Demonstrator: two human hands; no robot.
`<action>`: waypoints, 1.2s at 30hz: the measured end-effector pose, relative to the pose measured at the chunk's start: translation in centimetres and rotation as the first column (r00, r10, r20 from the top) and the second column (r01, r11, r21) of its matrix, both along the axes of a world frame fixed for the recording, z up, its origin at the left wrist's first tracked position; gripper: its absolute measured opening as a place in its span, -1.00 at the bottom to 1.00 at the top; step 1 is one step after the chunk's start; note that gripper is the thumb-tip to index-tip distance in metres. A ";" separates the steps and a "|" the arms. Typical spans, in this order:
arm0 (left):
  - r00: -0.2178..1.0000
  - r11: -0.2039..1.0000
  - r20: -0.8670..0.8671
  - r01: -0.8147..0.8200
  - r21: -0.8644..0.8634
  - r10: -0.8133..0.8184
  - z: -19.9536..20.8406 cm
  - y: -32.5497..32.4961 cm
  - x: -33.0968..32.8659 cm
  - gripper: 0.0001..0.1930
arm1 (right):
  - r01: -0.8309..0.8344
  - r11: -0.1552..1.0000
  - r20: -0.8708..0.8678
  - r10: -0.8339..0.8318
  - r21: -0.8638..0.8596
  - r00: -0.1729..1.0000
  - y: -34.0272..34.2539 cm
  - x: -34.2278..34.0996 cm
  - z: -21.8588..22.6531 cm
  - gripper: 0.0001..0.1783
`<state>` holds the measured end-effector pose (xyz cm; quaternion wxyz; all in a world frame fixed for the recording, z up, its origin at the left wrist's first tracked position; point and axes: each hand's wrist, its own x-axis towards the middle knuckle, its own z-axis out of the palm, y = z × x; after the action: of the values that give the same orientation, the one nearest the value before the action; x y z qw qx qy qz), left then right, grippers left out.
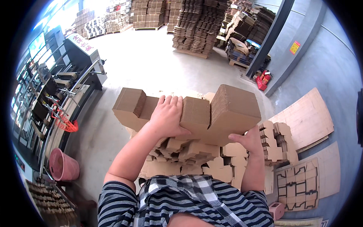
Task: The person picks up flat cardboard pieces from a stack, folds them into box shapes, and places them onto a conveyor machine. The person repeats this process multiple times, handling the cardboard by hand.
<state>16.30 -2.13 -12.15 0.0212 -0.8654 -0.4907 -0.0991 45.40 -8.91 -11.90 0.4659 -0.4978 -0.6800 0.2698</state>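
Left hand [168,117] and right hand [249,140] clamp one cardboard stack [196,113]; one far-left machine [76,58] bears red lettering [82,42].

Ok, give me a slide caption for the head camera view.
Left hand and right hand hold a thick stack of cut cardboard, with a machine at left and cardboard piles beyond.

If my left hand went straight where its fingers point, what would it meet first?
Past the held stack of cardboard blanks, your left hand would probably meet pale cardboard pieces, possibly lying lower; depth is unclear.
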 end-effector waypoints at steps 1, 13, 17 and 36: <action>1.000 1.000 -0.004 -0.004 0.005 0.004 0.1 0.0 0.0 0.17 | 0.002 1.000 -0.017 -0.002 -0.005 1.000 0.0 0.0 -0.2 -0.43; 1.000 1.000 0.002 -0.010 -0.023 0.010 0.1 0.7 -0.8 0.09 | 0.184 0.983 0.205 -0.177 -0.012 0.963 1.8 0.4 -4.2 -0.48; 0.995 0.996 0.056 0.079 0.050 -0.081 -1.0 0.8 0.7 0.05 | 0.254 0.962 0.072 -0.247 -0.102 0.966 1.9 3.8 -7.5 -0.36; 0.992 0.990 0.086 0.082 0.112 -0.092 -1.2 1.4 -3.3 0.09 | 0.023 0.996 -0.062 -0.018 0.083 0.998 2.8 2.8 -6.6 -0.37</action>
<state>12.99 -0.72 -13.33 0.0413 -0.8782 -0.4467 -0.1657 48.21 -6.15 -18.45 0.5097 -0.4764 -0.6707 0.2516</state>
